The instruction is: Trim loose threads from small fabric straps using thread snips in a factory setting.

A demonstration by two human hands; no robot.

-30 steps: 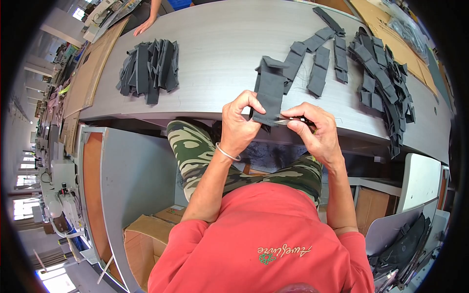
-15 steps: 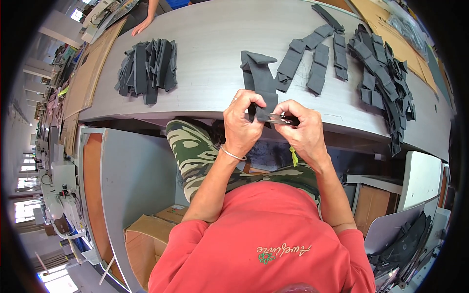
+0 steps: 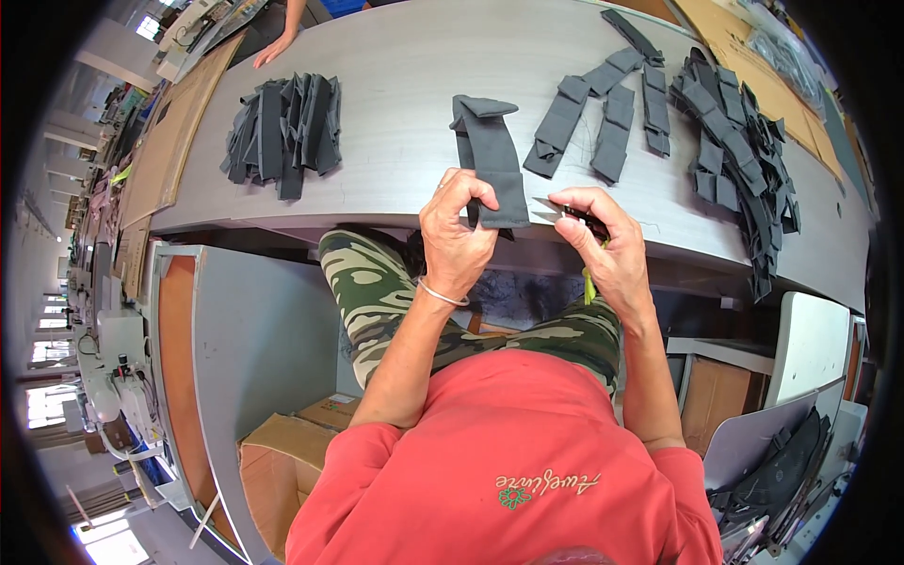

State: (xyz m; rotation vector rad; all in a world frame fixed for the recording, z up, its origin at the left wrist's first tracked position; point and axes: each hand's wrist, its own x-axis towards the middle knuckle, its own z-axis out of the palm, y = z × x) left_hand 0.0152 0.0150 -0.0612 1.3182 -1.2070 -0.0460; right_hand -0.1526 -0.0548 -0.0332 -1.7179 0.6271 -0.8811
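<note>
My left hand (image 3: 459, 226) pinches the near end of a dark grey fabric strip (image 3: 492, 155), which stretches away over the table and has a folded flap at its far end. Just right of the strip, my right hand (image 3: 605, 231) grips small thread snips (image 3: 574, 215) with dark handles and a yellow-green tag hanging below. Their pointed metal blades are apart, with a small gap between them and the fabric edge. Farther right lie several similar grey strips (image 3: 612, 132) with folded sections.
A stack of folded grey fabric pieces (image 3: 284, 132) lies on the left of the grey table (image 3: 395, 141). At the right is a heaped pile of strips (image 3: 739, 141). Another person's hand (image 3: 275, 49) rests at the far left edge. An opened cardboard box (image 3: 282, 461) stands below left.
My right hand has drawn the snips away to the right from the fabric edge. The strip's near end now lies flatter, and my left hand has shifted slightly left.
</note>
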